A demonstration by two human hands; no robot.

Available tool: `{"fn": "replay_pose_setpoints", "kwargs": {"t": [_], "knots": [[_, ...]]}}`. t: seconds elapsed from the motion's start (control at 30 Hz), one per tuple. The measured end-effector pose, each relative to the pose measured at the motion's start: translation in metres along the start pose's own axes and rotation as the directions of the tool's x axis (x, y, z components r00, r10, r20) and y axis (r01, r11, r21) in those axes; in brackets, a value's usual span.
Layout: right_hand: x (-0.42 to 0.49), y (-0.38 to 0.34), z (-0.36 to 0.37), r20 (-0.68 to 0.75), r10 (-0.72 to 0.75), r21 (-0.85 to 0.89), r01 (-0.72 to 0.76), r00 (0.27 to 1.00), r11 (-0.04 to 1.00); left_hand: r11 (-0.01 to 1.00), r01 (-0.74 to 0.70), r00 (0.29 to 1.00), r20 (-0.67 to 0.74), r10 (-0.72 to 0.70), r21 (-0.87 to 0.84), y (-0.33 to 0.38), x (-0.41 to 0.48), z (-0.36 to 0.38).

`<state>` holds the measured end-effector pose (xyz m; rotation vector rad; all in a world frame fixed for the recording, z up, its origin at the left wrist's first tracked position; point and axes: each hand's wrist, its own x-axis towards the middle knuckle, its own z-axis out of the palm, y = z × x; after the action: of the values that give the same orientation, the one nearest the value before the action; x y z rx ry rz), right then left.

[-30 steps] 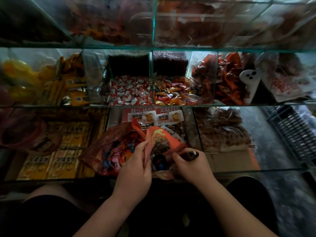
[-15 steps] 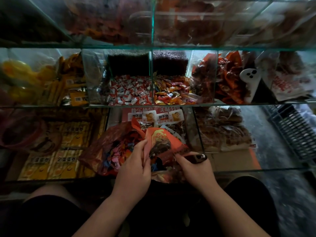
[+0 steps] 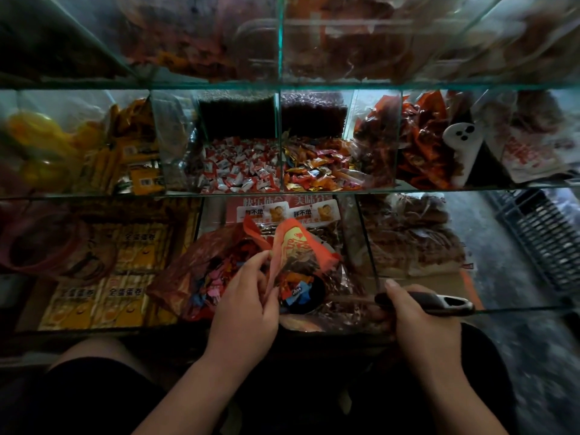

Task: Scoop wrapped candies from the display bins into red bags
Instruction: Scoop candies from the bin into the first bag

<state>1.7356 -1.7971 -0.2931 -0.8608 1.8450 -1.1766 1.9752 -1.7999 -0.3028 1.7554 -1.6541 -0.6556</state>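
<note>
**A:** Where are my hands rn?

**B:** Your left hand [image 3: 244, 309] pinches the near edge of the red bag [image 3: 301, 249], thumb & fingers curled on the plastic. Your right hand [image 3: 422, 331] is right of the bag, fist wrapped round the dark handle of the scoop [image 3: 433, 304].

**A:** And the scoop's other end?

**B:** The shaft runs left from your fist to the bag. The bowl sits at the bag's near end, under its lower edge, w/ wrapped candies [image 3: 295, 291] in it: blue, red, orange wrappers. Can't tell if the bowl touches the plastic, too dark.

**A:** What's round the bag?

**B:** Just left of it, touching, is a big see-thru reddish sack [image 3: 188, 277] of mixed candies, pink & blue ones showing. Farther left of the bag, flat yellow packs [image 3: 103, 290] lie in the next compartment. Behind the bag are two white-labelled packets [image 3: 288, 213] w/ printed characters. Right of the bag, past a glass divider [image 3: 367, 246], are brown snacks [image 3: 414, 240] in clear wrap.

**A:** Tier above?

**B:** Above the bag is a bin of red-and-white candies [image 3: 241, 171], & right beside it a bin of orange & gold candies [image 3: 317, 172]. Farther right on that tier, a white scoop [image 3: 461, 146] w/ three holes stands among orange packs. Far right of the bag, down low, is a dark slatted crate [image 3: 539, 233].
</note>
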Motion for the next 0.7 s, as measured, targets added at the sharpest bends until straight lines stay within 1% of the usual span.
{"fn": "replay_pose_setpoints", "kwargs": {"t": [0.07, 0.17, 0.23, 0.3, 0.37, 0.4, 0.47, 0.57, 0.63, 0.7], "knots": [[-0.002, -0.003, -0.002, 0.020, -0.032, 0.003, 0.032, 0.999, 0.999, 0.999, -0.030, 0.999, -0.016, 0.030, 0.010, 0.004, 0.000, 0.000], [-0.003, -0.005, -0.007, 0.056, -0.024, 0.048, 0.021, 0.998, 0.999, 0.995, -0.099, 0.993, -0.067, 0.101, 0.033, 0.009, 0.001, -0.003], [-0.006, -0.006, -0.015, 0.058, -0.053, 0.076, 0.049, 0.997, 0.996, 0.987, -0.155, 0.981, -0.112, 0.158, 0.032, 0.012, 0.002, -0.004], [-0.010, -0.011, -0.025, 0.066, -0.066, 0.097, 0.059, 0.996, 0.994, 0.974, -0.228, 0.966, -0.123, 0.228, 0.016, 0.016, 0.003, -0.005], [-0.012, -0.015, -0.035, 0.063, -0.056, 0.149, 0.047, 0.996, 0.988, 0.960, -0.281, 0.957, -0.079, 0.280, -0.002, 0.023, 0.007, -0.002], [-0.012, -0.016, -0.041, 0.051, -0.048, 0.186, 0.037, 0.998, 0.982, 0.960, -0.281, 0.959, -0.035, 0.281, -0.002, 0.026, 0.009, 0.001], [-0.013, -0.021, -0.049, 0.041, -0.042, 0.249, 0.031, 0.998, 0.968, 0.972, -0.231, 0.971, 0.076, 0.228, 0.036, 0.032, 0.015, 0.008], [-0.016, -0.028, -0.057, 0.041, -0.061, 0.279, 0.048, 0.997, 0.959, 0.983, -0.149, 0.972, 0.200, 0.125, 0.109, 0.033, 0.025, 0.021], [-0.018, -0.033, -0.060, 0.036, -0.071, 0.289, 0.058, 0.997, 0.956, 0.979, -0.147, 0.963, 0.245, 0.109, 0.139, 0.034, 0.029, 0.027], [-0.020, -0.037, -0.060, 0.034, -0.092, 0.289, 0.078, 0.995, 0.954, 0.974, -0.164, 0.960, 0.252, 0.121, 0.159, 0.034, 0.030, 0.031]]}}
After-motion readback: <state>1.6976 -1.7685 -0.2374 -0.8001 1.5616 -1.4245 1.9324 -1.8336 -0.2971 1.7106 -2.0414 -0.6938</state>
